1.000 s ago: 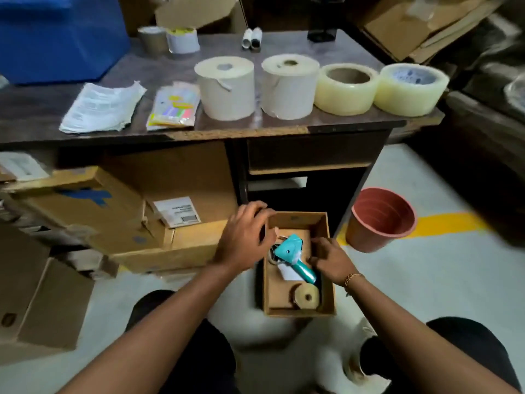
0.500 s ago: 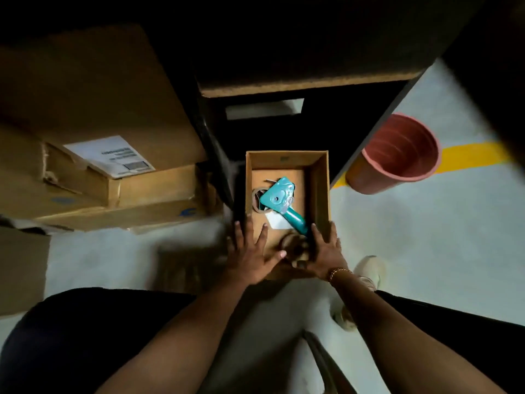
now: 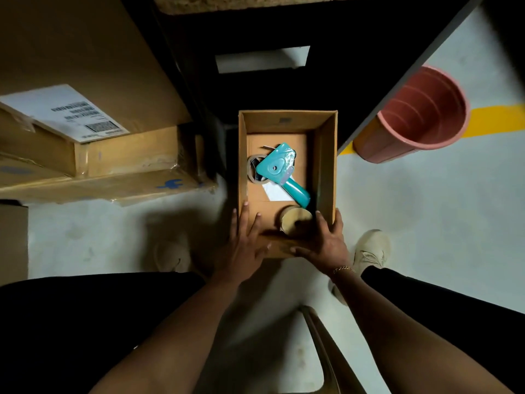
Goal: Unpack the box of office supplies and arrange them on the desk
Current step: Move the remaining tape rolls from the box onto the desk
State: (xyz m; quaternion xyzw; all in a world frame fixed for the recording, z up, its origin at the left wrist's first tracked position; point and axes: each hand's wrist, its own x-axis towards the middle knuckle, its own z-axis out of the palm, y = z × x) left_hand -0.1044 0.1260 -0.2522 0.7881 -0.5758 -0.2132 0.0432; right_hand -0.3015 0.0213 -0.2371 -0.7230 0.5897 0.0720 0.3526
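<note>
On floor: box (image 3: 329,166) | 1 tape dispenser (image 3: 279,169), 2 rolls (image 3: 295,220) | left hand (image 3: 244,245), right hand (image 3: 326,243) fingers grip near wall

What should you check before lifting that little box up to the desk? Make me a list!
1. Left hand on the box: ok, it lies over the near left corner.
2. Right hand on the box: ok, it grips the near right corner.
3. Tape dispenser fully inside: ok, it lies flat on the box floor.
4. Small tape roll won't tumble: cannot tell, it sits loose at the near end, between the hands.
5. Way up is free: not ok, the far end of the box sits under the desk edge.
6. Red bucket out of the way: ok, apart, to the right.
</note>
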